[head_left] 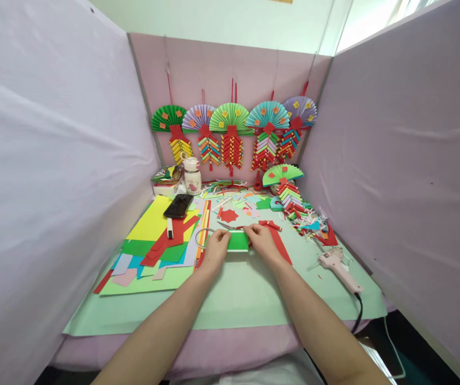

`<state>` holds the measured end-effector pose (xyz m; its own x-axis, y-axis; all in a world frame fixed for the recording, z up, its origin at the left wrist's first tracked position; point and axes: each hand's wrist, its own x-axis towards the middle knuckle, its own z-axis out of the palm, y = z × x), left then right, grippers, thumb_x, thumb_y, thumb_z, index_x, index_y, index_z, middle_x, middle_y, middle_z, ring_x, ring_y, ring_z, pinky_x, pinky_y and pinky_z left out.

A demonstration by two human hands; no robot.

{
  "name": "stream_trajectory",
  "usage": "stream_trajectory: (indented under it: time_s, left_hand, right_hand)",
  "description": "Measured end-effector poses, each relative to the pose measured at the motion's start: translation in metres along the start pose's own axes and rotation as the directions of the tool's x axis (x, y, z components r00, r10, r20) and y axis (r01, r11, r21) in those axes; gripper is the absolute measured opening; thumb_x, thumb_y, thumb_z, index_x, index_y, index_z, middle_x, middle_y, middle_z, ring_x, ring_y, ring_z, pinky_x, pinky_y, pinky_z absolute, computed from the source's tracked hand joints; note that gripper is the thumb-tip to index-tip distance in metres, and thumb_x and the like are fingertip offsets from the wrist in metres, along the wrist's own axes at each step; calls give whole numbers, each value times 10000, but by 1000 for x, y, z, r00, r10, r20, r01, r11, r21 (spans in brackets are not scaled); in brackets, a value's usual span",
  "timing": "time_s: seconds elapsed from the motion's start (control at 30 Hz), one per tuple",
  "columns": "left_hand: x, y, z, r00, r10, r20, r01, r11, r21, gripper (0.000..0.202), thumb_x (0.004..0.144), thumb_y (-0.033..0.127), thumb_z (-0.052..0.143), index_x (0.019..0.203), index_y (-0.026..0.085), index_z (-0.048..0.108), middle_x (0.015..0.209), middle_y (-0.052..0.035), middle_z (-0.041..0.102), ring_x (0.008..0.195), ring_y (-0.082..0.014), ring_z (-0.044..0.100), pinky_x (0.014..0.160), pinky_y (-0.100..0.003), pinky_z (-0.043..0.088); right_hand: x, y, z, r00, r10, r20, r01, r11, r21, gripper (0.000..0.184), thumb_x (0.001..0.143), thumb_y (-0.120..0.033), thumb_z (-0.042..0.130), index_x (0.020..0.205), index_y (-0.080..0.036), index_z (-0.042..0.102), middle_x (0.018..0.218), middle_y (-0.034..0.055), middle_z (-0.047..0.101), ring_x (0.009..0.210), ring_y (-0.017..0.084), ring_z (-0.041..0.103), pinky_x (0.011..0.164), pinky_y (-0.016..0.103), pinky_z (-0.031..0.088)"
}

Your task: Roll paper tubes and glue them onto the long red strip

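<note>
1. Both our left hand (216, 247) and right hand (261, 240) are pinching the green paper (238, 242), at its left edge and upper right corner.
2. We are holding it over the table (246, 305), near the scissors (225, 226).
3. Our glue gun (338, 268) is lying well apart, to the right.

One head-worn camera looks from close by, forward and down across the table (250, 305) toward the pink back panel (214, 67).

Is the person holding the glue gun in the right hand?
No, the glue gun lies on the table, while the right hand holds a green paper piece.
</note>
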<state>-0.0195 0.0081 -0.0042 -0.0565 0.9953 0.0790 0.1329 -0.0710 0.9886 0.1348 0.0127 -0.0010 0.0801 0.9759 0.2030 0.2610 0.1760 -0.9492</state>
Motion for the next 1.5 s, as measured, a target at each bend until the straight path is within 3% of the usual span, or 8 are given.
stream_trajectory:
  time_s: [0.27,0.57,0.77,1.03,1.33,1.5]
  left_hand:
    - [-5,4,3,997,-5,72,6,1000,-9,211,733,386,578,757,180,541,616,32,518,563,-120,455,552,-234,347]
    - [1,-4,0,999,19,31,-22,994,112,217,791,360,467,677,190,539,596,28,488,568,-135,443,541,-240,327]
    - [1,-4,1,999,37,18,-39,993,110,220,772,360,468,680,187,567,671,2,550,671,-162,490,593,-249,358]
    - [-1,-1,2,999,21,36,-25,991,130,213,759,349,483,662,183,577,677,-13,585,669,-172,501,600,-260,363]
    - [-2,1,1,998,47,44,-53,988,147,197,770,327,471,654,190,553,685,-7,580,683,-171,502,612,-262,363]
    - [-3,1,2,999,32,43,-37,991,131,189,761,319,476,652,189,559,653,0,566,649,-164,492,595,-259,356]
  right_hand:
    - [-1,-3,1,1000,-20,-12,19,999,-45,363,768,-506,516,573,-200,502,530,-21,460,518,129,415,474,239,311]
    - [-2,-4,1,1000,-7,-7,7,1000,-16,352,764,-495,534,572,-201,507,527,-33,451,512,124,411,490,246,304]
    - [-1,-4,1,1000,-27,3,27,998,-60,415,789,-555,491,565,-206,477,518,-27,420,521,133,398,487,249,295]
    - [0,-2,1,999,-38,4,39,998,-57,455,799,-603,459,570,-210,461,522,-25,428,516,135,395,482,253,289]
    - [-3,-9,2,1000,-16,27,17,999,-38,384,766,-544,537,604,-196,559,586,-11,524,580,140,460,534,250,332]
    - [-3,-9,3,999,-19,30,21,998,-55,379,747,-534,549,573,-197,534,557,-25,494,576,133,445,544,245,333]
